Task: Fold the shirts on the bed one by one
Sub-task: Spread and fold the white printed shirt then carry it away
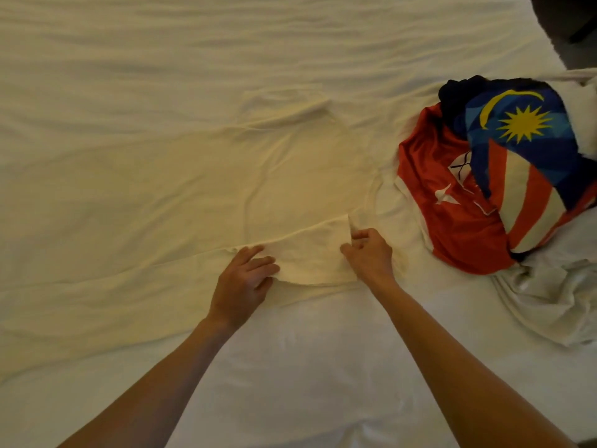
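Note:
A cream shirt (300, 176) lies spread flat on the white bed (290, 367), hard to tell from the sheet. Its near hem is turned up in a narrow fold. My left hand (245, 279) rests on the left end of that fold with fingers fairly straight. My right hand (368, 253) pinches the fold's right corner between thumb and fingers. To the right sits a crumpled pile: a red shirt (452, 221) under a flag-print shirt (523, 150) in blue, red and white with a yellow crescent and star.
A bunched white cloth (549, 295) lies at the right edge below the pile. A dark garment (458, 92) peeks out behind the flag print. The bed's far right corner meets dark floor (568, 24).

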`<control>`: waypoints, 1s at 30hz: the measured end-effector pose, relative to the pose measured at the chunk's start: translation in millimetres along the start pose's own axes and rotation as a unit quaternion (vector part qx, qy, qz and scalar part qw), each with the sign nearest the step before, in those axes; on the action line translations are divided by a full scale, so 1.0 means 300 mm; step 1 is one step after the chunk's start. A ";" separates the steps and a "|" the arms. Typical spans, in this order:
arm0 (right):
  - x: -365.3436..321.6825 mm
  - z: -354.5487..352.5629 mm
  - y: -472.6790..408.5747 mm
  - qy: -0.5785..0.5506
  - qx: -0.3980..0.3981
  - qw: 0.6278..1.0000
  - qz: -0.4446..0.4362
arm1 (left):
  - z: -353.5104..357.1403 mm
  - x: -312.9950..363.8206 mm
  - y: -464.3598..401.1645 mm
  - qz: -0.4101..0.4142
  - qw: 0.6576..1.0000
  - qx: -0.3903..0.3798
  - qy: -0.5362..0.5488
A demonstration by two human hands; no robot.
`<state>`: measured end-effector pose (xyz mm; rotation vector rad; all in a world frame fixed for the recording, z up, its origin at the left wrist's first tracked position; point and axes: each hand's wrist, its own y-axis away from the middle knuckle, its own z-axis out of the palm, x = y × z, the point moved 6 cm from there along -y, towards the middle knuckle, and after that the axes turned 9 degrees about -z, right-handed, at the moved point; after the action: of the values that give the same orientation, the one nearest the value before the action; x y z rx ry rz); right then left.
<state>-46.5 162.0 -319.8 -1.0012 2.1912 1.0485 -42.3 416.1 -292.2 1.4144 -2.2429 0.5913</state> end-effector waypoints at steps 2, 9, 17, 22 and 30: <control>-0.010 -0.006 0.031 0.039 0.038 0.997 -0.059 | -0.005 -0.003 0.011 -0.020 1.000 0.007 -0.014; -0.061 0.262 0.189 0.231 -0.088 0.875 -0.417 | 0.146 -0.024 0.050 -0.160 0.977 -0.113 -0.085; 0.103 0.221 0.104 0.393 -0.022 0.888 -0.237 | -0.048 -0.432 0.196 -0.276 0.925 -0.134 -0.226; -0.111 0.259 0.075 0.336 0.032 0.895 -0.290 | -0.185 -0.477 0.055 -0.287 0.933 -0.134 -0.171; -0.618 0.262 -0.363 0.283 0.047 0.890 -0.353 | -0.238 -0.436 -0.575 -0.185 0.975 -0.050 -0.115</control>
<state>160.6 252.7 -283.5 -2.0392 1.9471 0.3209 175.1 484.1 -284.1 1.8642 -2.0580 0.1967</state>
